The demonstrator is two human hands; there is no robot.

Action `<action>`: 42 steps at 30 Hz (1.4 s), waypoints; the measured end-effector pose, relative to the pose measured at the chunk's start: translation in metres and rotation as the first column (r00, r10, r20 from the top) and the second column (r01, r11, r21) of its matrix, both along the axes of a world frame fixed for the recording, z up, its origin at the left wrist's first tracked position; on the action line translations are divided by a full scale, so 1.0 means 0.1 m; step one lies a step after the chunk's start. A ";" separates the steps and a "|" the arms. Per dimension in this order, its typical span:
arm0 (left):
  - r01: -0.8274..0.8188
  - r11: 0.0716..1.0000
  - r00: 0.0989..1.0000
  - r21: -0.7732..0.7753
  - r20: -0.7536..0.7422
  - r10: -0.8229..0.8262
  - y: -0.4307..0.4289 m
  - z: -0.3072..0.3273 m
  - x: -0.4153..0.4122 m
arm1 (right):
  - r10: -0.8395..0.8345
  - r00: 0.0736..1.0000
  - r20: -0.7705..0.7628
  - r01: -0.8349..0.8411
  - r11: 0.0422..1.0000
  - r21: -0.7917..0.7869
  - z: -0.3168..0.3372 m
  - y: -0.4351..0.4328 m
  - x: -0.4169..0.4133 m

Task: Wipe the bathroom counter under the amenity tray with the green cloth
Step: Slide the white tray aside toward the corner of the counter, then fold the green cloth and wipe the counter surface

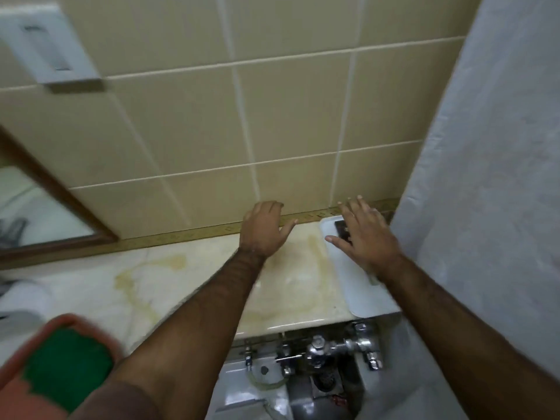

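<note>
A white amenity tray point(360, 294) lies at the right end of the cream marble counter point(188, 286), with a dark item point(341, 230) at its far end. My right hand point(365, 237) hovers over the tray with fingers spread and holds nothing. Over the bare counter by the back wall, just left of the tray, is my left hand point(263, 228), open and empty. The green cloth point(66, 368) lies in an orange tub point(65, 324) at the lower left, away from both hands.
Yellowish stains mark the counter between the hands and further left. A wood-framed mirror point(45, 207) stands at the left. A white shower curtain point(491, 177) hangs close on the right. Chrome valves and pipes point(327, 348) sit below the counter's front edge.
</note>
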State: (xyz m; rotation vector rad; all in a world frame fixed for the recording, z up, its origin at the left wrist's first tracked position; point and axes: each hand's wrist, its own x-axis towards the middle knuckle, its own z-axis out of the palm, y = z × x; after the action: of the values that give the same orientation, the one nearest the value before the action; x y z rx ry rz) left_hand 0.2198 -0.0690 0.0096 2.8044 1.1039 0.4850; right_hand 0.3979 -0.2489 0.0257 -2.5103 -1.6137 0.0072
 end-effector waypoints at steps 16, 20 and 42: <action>-0.439 0.898 0.858 -0.011 -0.302 0.416 0.67 0.08 -4.09 | 0.540 0.835 -0.104 -0.542 0.840 0.015 -0.17 1.60 -3.64; -0.475 0.858 0.826 -0.196 -0.436 0.358 0.64 -0.28 -4.58 | 0.460 0.852 -0.251 -0.510 0.837 -0.197 -0.45 1.59 -4.35; -0.396 0.795 0.892 -0.458 -0.397 0.216 1.09 0.42 -4.40 | 0.062 0.613 -0.788 0.113 0.980 0.165 -0.15 1.52 -4.45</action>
State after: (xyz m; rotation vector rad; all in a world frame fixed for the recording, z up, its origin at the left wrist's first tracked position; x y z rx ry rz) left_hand -0.2198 0.0396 0.0520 2.2574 1.4990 -0.2639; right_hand -0.0476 -0.0965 0.0103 -1.8989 -1.1048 0.8033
